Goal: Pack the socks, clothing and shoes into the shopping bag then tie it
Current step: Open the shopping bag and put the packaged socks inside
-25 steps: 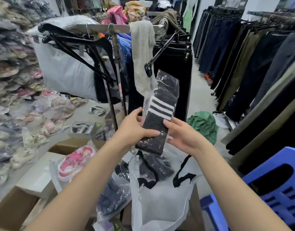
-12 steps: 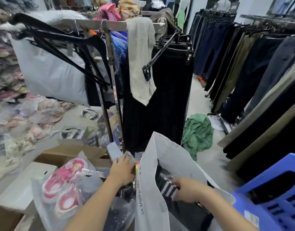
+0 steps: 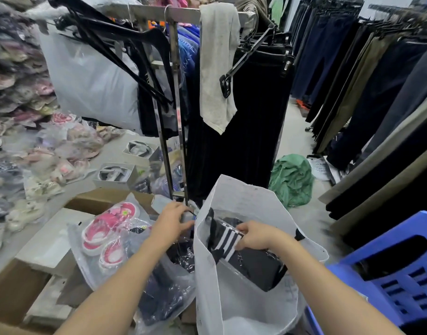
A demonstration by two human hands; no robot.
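A white shopping bag (image 3: pixel 231 301) stands open in front of me, its far wall raised. My right hand (image 3: pixel 257 235) is inside its mouth, gripping a packet of black socks with white stripes (image 3: pixel 228 239) that lies on dark folded items in the bag. My left hand (image 3: pixel 172 222) grips the bag's left rim and holds it open. To the left lie pink shoes in a clear plastic bag (image 3: pixel 106 232). Dark clothing in clear plastic (image 3: pixel 159 293) lies beside the bag under my left forearm.
A metal clothes rack (image 3: pixel 176 112) with black trousers and a grey cloth stands right behind the bag. Cardboard boxes (image 3: pixel 16 291) sit at the left, a blue plastic stool (image 3: pixel 386 269) at the right. A green garment (image 3: pixel 292 180) lies on the floor. Trousers hang along the right.
The sock packet went from held up in both hands down into the bag. My left hand let go of it and took the bag's rim; my right hand still holds it.
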